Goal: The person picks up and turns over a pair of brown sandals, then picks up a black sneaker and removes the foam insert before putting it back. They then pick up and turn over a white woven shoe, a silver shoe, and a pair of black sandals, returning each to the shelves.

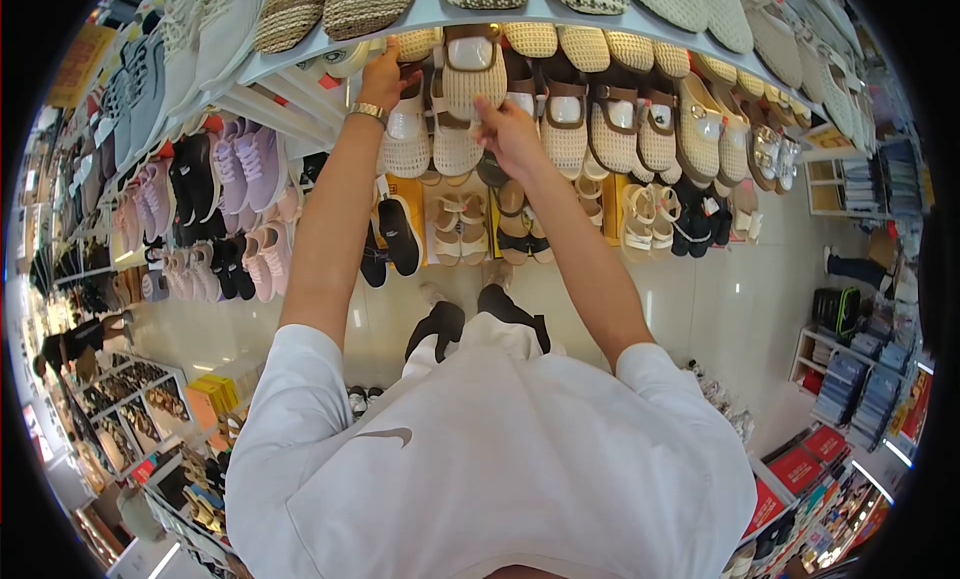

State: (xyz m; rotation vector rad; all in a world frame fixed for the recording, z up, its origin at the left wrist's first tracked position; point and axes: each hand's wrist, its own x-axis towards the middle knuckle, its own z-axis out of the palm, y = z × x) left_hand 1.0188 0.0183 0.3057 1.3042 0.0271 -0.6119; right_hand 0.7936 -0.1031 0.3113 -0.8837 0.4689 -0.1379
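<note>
My right hand (512, 137) pinches the toe of a beige woven shoe (472, 87) with a brown strap and a clear insert. That shoe is raised above a row of similar shoes. Left of it, my left hand (382, 81), with a metal watch on the wrist, reaches in under the upper shelf's edge. Its fingers are apart, beside a cream woven shoe (405, 139); the fingertips are partly hidden among the shoes. Another beige shoe (457, 144) stands just below the raised one.
The upper shelf (420, 17) curves across the top with woven slippers on it. Sandals (460, 224) and a black shoe (400, 235) stand lower down. Purple sneakers (230, 169) fill the left rack. Folded jeans (845, 384) lie on shelves at right, and a person (85, 344) is far left.
</note>
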